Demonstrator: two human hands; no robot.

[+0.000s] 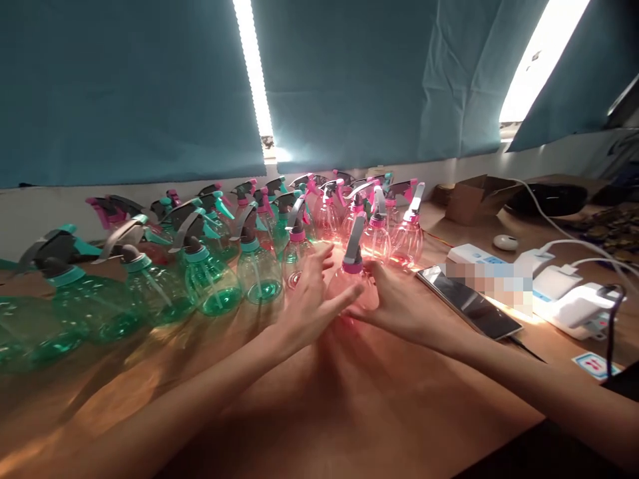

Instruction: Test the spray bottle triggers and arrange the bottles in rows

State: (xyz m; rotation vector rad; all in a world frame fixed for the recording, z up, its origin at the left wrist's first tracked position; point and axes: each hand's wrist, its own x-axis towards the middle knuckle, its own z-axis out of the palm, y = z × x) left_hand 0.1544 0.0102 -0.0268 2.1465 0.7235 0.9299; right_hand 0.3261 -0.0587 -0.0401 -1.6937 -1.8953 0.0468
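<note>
A clear pink spray bottle (352, 283) with a pink collar and grey trigger stands upright on the table in front of me. My right hand (397, 303) is curled around its right side, thumb low and fingertips partly hidden behind it. On the other side, my left hand (312, 299) has its fingers spread; its thumb crosses in front of the bottle, and I cannot tell whether it touches. Just beyond the left fingers is another pink-collared spray bottle (295, 256). Green spray bottles (214, 289) line up to the left, with more pink ones (407, 239) behind.
To the right lie a phone (469, 303), a white power strip (472, 256) with plugged-in chargers and cables, and a white mouse-like object (506, 242). An open cardboard box (476, 199) stands farther back. Blue-green curtains (349, 80) hang behind the table (319, 412).
</note>
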